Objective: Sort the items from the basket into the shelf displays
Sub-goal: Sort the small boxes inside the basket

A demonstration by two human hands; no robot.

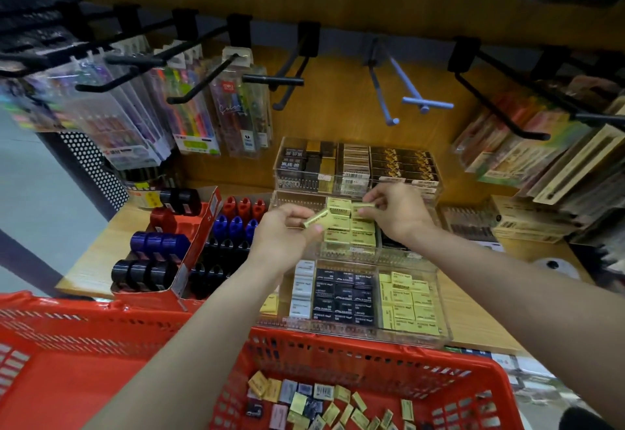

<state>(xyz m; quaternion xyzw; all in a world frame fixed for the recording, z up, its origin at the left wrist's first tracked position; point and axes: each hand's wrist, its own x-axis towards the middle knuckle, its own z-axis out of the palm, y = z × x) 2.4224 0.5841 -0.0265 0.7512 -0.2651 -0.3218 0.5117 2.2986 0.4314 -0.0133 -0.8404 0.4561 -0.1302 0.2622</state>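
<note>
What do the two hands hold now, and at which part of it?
Left hand pinches one yellow eraser by its lower end, between thumb and fingers. Right hand pinches another yellow eraser at its right end, over the yellow stack.

Single head-worn wide-angle view, looked forward and steeply down from above the red basket [372, 355] at the frame's bottom; faced the wooden shelf [101, 254] and peg hooks [270, 79] at close range; edges bowed by the lens; no second view recorded
</note>
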